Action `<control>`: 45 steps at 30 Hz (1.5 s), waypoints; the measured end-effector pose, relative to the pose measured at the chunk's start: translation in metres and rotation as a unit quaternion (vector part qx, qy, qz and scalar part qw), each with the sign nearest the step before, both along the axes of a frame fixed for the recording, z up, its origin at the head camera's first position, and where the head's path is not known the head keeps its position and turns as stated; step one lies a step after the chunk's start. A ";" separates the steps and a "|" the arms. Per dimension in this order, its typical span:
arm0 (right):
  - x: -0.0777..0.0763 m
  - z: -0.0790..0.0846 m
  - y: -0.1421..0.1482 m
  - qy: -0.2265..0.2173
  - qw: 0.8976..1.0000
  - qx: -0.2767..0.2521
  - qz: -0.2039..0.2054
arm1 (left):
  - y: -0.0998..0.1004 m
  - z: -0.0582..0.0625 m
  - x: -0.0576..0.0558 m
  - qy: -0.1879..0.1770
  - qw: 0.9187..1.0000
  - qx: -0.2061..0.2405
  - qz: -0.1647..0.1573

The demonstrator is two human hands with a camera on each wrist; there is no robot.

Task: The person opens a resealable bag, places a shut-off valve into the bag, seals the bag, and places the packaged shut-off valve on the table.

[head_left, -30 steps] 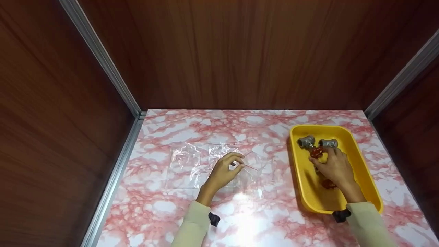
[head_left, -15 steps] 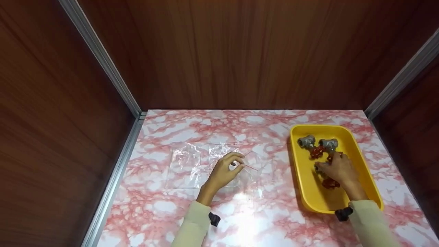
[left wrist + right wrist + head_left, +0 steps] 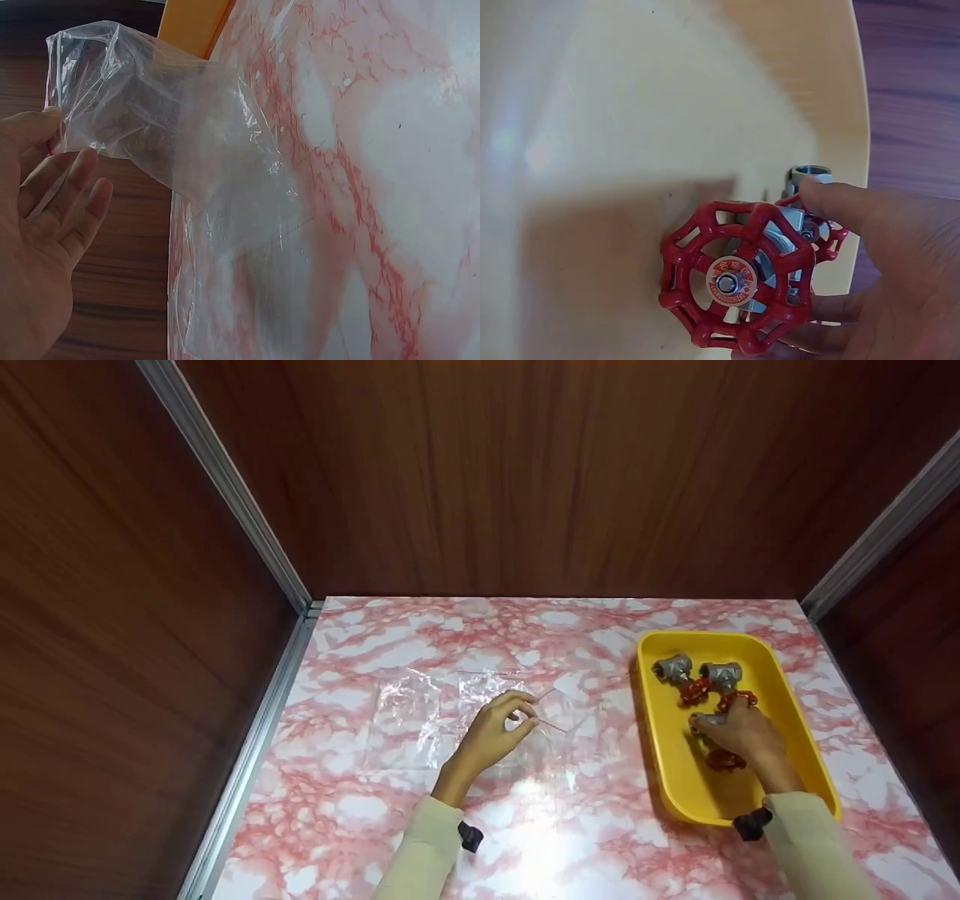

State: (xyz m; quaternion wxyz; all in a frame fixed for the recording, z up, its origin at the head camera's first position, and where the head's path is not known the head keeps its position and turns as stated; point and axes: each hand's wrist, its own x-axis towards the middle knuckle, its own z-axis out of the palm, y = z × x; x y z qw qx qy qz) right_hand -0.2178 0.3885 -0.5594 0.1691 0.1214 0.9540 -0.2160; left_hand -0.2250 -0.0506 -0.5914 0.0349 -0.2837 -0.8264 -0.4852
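My left hand [image 3: 491,731] pinches the red-edged mouth of a clear plastic bag [image 3: 225,150] between thumb and fingertips. The bag's mouth gapes, and its lower part drapes over the table. Inside the yellow tray [image 3: 694,802], my right hand [image 3: 750,739] grips the body of the nearest gate valve, which has a red handwheel [image 3: 731,281]. The thumb lies on one side of that valve, fingers on the other, partly hidden behind the wheel. Beyond it lie two more grey metal valves, a left one [image 3: 675,667] and a right one [image 3: 721,673], each with a red handwheel.
More clear plastic, a bag [image 3: 405,720], lies flat on the red-and-white marbled table [image 3: 360,810] left of my left hand. The tray stands at the table's right side. Brown wood-grain panels [image 3: 487,480] with metal edge strips rise at the back and both sides.
My right hand has let go of the far left valve's handwheel and moved nearer, down onto the closest valve. My left hand has kept its place with the bag.
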 end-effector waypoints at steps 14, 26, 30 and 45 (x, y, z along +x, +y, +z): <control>-0.010 0.014 0.002 -0.072 0.997 -0.041 0.003 | 0.001 0.000 0.001 0.005 1.000 -0.006 0.002; -0.010 -0.001 0.001 -0.085 0.995 -0.056 0.000 | 0.000 -0.001 0.001 -0.009 1.000 -0.002 -0.001; -0.010 -0.004 -0.001 -0.082 0.995 -0.064 0.001 | 0.000 -0.002 0.002 -0.008 1.000 -0.002 0.002; -0.010 -0.007 0.000 -0.064 0.995 -0.082 -0.005 | 0.001 -0.004 0.002 -0.019 1.000 -0.005 0.004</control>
